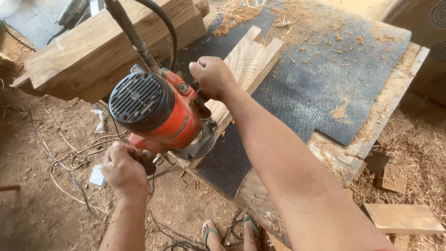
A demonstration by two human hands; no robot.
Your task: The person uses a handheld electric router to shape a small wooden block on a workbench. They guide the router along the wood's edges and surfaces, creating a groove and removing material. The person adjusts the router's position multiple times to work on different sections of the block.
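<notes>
1. Head view: an orange router (160, 116) sits on a wooden plank (244, 69) lying on a black rubber mat (320, 79) over the workbench (390, 102).
2. The left hand (124, 169) is closed around the router's near handle.
3. The right hand (213, 76) is fisted on its far handle.
4. Sawdust (234, 16) litters the mat.

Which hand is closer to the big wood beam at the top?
Right. The right hand grips the orange router's far handle, just below the beam. The left hand holds the near handle, farther away.
</notes>
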